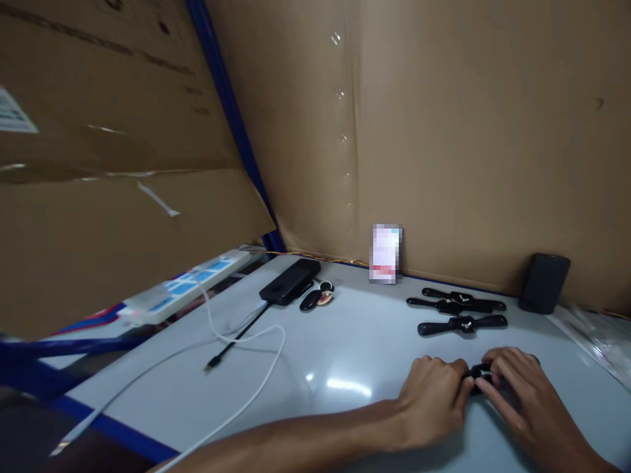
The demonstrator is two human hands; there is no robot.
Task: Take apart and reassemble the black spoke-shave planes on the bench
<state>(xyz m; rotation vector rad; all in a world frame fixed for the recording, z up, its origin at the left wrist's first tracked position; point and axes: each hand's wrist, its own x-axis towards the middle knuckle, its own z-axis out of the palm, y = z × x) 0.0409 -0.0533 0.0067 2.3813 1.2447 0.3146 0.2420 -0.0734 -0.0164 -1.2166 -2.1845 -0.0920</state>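
Note:
Between my hands is a black spokeshave (477, 379), its centre body showing a small silvery part. My left hand (436, 401) is closed around its left side, the thumb pressed near the centre. My right hand (520, 387) grips the right side, with its fingertips on the centre body. Fingers cover most of both handles. Just beyond my hands, a similar black spokeshave (463, 325) lies flat on the grey table (345, 348). Behind it, two more spokeshaves (461, 301) lie close together and overlap in view.
A black phone (545, 284) and a blurred white screen (386, 254) lean against the cardboard wall (483, 144). Clear plastic bags (599, 341) lie at right. Leftward are a power bank (290, 281), keys (318, 297), a white cable (266, 381) and a power strip (182, 289).

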